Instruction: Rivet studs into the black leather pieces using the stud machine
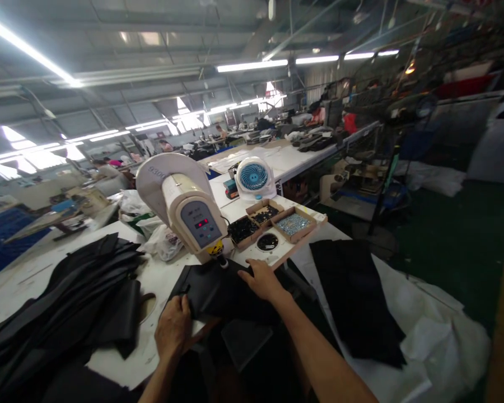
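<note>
A black fabric piece [214,288] lies on the white table's front edge, partly under the head of a cream machine [189,207] with a red-lit panel. My left hand [174,327] grips the fabric's left edge, fingers curled over it. On the fabric's right side, near the machine's tip, rests my right hand [260,280], its thumb and forefinger apart. Close behind it stand cardboard trays, one of silvery small parts [294,224] and one of black small parts [242,229], beside a round dish [267,242].
A heap of black fabric pieces [79,296] covers the table's left side. More black pieces [357,296] lie on white sheeting at the right. Behind the trays stands a small fan [253,177]. Plastic bags [163,240] sit left of the machine.
</note>
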The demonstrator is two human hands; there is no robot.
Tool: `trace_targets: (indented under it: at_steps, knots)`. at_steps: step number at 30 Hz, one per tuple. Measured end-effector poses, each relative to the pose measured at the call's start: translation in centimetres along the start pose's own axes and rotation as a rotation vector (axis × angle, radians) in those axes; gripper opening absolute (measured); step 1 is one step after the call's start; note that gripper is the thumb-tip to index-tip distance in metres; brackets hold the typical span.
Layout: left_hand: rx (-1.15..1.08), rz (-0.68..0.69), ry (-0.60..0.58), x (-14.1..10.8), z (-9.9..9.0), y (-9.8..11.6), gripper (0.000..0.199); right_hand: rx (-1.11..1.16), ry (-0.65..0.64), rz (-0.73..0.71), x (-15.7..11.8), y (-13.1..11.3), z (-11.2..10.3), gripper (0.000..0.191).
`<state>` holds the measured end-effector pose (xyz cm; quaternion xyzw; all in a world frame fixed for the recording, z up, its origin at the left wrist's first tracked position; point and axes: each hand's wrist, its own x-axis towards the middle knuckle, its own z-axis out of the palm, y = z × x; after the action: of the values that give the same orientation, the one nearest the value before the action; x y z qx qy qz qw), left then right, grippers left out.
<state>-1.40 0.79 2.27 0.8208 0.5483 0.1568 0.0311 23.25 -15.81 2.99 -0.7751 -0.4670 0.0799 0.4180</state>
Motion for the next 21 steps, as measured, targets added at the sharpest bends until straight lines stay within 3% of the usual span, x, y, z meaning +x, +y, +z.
trace_targets:
  at_steps: [7, 14, 17, 21]
  knots:
    - [0.007, -0.025, -0.015, 0.4, 0.5, -0.2, 0.047, 0.001, -0.181, 0.025, 3.3, 1.1, -1.3, 0.036]
    - [-0.027, -0.063, -0.004, 0.3, 0.5, 0.1, 0.047, 0.163, -0.235, 0.005, 6.0, 3.3, -1.3, 0.037]
    - [-0.115, -0.083, 0.055, 0.4, 0.6, -0.3, 0.043, 0.202, -0.267, -0.023, 6.4, 3.7, -1.3, 0.038]
    - [-0.315, -0.033, 0.248, 0.3, 0.3, -0.5, 0.04, 0.159, -0.22, -0.022, 6.1, 3.8, -1.1, 0.038]
